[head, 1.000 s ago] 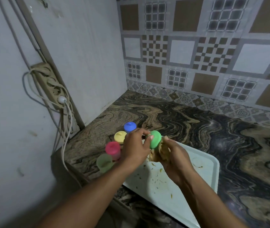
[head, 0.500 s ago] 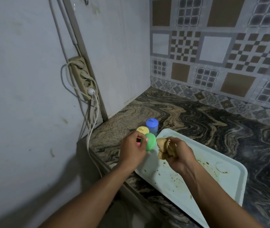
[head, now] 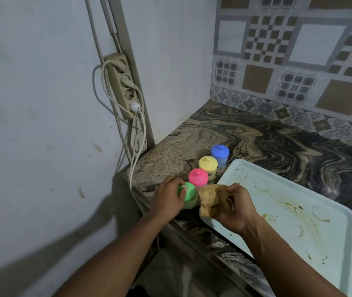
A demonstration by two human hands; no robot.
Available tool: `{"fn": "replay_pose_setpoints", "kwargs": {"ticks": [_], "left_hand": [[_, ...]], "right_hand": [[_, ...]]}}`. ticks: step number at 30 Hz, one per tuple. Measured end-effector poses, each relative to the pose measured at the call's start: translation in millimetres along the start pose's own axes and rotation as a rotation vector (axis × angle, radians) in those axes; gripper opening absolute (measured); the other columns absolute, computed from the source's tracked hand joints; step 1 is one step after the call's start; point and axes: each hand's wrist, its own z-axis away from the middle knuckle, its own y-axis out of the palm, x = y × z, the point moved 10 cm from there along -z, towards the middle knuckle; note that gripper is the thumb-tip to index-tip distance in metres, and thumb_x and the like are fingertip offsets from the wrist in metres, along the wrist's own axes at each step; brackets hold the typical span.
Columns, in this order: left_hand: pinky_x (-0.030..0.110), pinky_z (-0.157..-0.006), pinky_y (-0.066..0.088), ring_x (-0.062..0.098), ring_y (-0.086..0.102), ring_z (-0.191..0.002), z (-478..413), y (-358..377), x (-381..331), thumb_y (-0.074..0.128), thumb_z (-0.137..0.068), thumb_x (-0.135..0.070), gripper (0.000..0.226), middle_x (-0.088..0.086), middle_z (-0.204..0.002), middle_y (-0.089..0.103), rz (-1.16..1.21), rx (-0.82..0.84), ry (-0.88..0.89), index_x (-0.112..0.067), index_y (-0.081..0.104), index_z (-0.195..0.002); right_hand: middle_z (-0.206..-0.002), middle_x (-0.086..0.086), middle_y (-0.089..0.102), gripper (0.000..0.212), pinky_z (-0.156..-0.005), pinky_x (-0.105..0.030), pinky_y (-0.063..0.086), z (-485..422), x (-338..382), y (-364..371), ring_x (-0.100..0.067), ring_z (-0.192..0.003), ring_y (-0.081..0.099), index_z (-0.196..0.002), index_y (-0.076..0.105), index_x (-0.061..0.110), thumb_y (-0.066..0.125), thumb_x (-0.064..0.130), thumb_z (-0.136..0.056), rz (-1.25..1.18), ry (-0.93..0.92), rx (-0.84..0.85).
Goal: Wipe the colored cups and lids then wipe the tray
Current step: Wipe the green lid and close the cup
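Observation:
Lidded cups stand in a row on the marbled counter near its left edge: blue cup point(head: 220, 155), yellow cup point(head: 208, 166), pink cup point(head: 198, 178) and green cup point(head: 189, 196). My left hand point(head: 168, 197) is closed over the green lid, which sits on the green cup. My right hand point(head: 234, 207) holds a crumpled brownish cloth point(head: 210, 199) just right of the green cup, over the near left corner of the tray. The pale tray point(head: 342, 249) lies to the right, smeared with brown stains.
A power strip point(head: 122, 82) with white cables hangs on the left wall above the counter's corner. The counter's front edge point(head: 203, 234) runs diagonally under my forearms. A patterned tile wall backs the counter.
My left hand has moved the green lid down and left, away from the cloth, onto the green cup. The right hand with the cloth stays over the tray corner. The camera view has shifted.

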Motion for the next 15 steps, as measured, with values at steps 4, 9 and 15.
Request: {"fn": "replay_pose_setpoints", "kwargs": {"ticks": [4,9,15], "left_hand": [[0.042,-0.081,0.053,0.023,0.062,-0.098,-4,3,-3,0.057,-0.093,-0.037,0.022,0.0,-0.108,0.062,-0.01,0.044,0.07,-0.022,0.065,-0.106],[0.041,-0.078,0.053,0.023,0.06,-0.099,-2,9,-14,0.054,-0.097,-0.038,0.025,-0.002,-0.116,0.058,-0.057,0.111,0.167,-0.02,0.061,-0.112],[0.039,-0.079,0.054,0.023,0.06,-0.103,0,23,-19,0.064,-0.085,-0.061,0.053,-0.005,-0.124,0.055,-0.141,0.208,0.181,-0.024,0.056,-0.123]], "right_hand": [[-0.095,-0.024,0.066,0.051,-0.082,-0.048,0.049,-5,-9,-5,-0.037,-0.084,0.061,-0.098,0.071,0.0,0.031,0.031,-0.091,-0.036,0.023,-0.046],[-0.076,-0.021,0.074,0.052,-0.081,-0.047,0.047,-5,-8,-10,-0.037,-0.083,0.062,-0.088,0.071,0.001,0.035,0.036,-0.097,-0.111,0.012,-0.067],[-0.068,-0.019,0.073,0.062,-0.076,-0.044,0.047,0,-2,-12,-0.034,-0.077,0.06,-0.075,0.074,0.001,0.033,0.04,-0.101,-0.129,-0.01,-0.057]]}}
